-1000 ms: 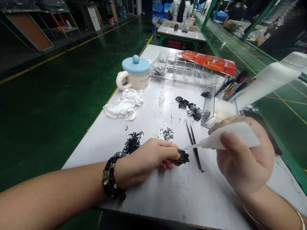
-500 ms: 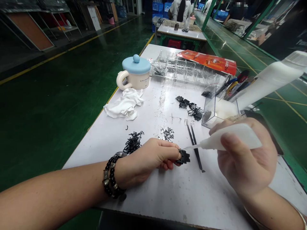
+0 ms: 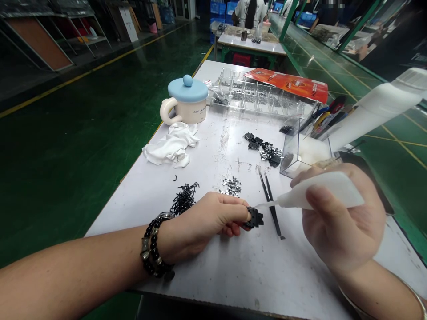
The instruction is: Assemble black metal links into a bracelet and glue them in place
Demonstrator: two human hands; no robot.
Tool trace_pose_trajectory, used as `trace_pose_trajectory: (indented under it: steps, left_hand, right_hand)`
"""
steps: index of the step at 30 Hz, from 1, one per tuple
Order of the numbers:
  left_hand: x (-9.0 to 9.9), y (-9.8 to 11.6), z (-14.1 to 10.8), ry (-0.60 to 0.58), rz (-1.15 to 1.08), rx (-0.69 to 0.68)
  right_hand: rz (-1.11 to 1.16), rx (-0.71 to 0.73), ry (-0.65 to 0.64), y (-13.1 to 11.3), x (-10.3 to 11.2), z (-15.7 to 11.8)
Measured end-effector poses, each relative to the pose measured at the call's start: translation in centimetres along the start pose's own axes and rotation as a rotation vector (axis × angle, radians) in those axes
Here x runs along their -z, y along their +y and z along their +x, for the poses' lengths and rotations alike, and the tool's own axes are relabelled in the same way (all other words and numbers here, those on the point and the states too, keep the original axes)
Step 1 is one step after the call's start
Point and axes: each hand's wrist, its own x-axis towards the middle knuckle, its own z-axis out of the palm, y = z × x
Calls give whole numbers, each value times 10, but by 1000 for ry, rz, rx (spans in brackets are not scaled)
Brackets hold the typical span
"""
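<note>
Between thumb and fingers, my left hand point(image 3: 216, 213) pinches a small black plastic part point(image 3: 255, 218) just above the white table point(image 3: 213, 271). My right hand point(image 3: 343, 218) is wrapped round a white squeeze bottle point(image 3: 300, 195), held sideways. Its thin nozzle tip meets the upper edge of the black part; whether anything comes out cannot be made out. Black tweezers point(image 3: 271, 204) lie under the nozzle. Behind my left hand are a heap of small black curved pieces point(image 3: 184, 198) and a pile of tiny shiny metal pieces point(image 3: 232, 186).
Further back lie more black parts point(image 3: 256, 143), a white cloth point(image 3: 171, 146) and a lidded mug point(image 3: 190, 109). A clear compartment tray point(image 3: 247, 95) sits under an orange packet point(image 3: 290, 84). To the right stand a clear box point(image 3: 290, 155) and a large white bottle point(image 3: 370, 111).
The view has shifted very slightly. Both hands keep their holds, and the nozzle stays at the black part.
</note>
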Motion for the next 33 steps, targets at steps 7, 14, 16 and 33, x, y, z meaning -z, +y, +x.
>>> trace_pose_trajectory:
  steps: [7,14,16,33]
  left_hand:
    - [0,0,0,3,-5,2]
    - [-1,1,0,19,-25,10]
    - [0,1,0,25,-19,11]
    - [1,-2,0,28,-33,-9]
  right_hand:
    - [48,45,96,1,1,5]
    - [65,15,-21,-5,1,1]
    - [59,-15,-46,-5,0,0]
    - [121,0,102,4,8,11]
